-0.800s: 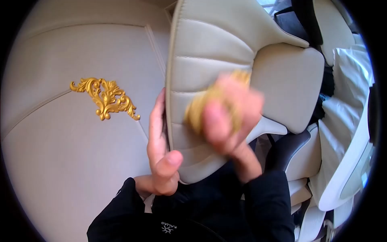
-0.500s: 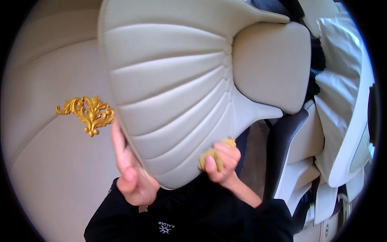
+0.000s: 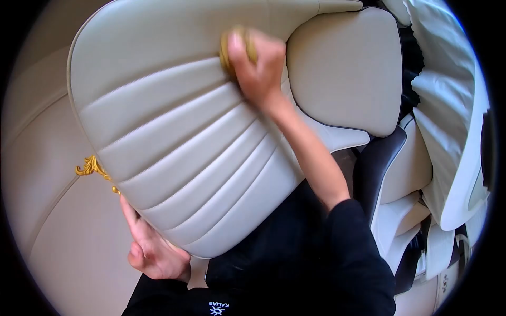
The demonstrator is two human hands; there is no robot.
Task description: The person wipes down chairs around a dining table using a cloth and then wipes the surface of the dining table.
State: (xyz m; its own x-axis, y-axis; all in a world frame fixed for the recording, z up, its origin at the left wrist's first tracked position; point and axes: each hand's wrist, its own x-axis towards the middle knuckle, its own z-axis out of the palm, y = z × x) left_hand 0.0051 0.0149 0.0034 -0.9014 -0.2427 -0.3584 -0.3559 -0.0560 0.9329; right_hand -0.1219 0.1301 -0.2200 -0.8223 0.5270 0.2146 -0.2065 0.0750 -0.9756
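A cream padded chair with stitched channels in its backrest lies tilted before me. My right hand is closed around a mustard-yellow cloth and presses it on the upper part of the padding, near the seat. Motion blurs this hand slightly. Down at the lower left rim, my left hand holds the backrest edge, its index finger stretched along the rim and its thumb apart. Some of its fingers are hidden behind the backrest. The chair's rounded seat is at the upper right.
A gold carved ornament on the cream surface at the left is partly covered by the backrest. On the right stand another chair with a dark edge and a draped white cover.
My right hand has moved up and across the backrest with the cloth. The backrest has swung left, covering more of the gold ornament. My left hand has shifted down and left with its edge.
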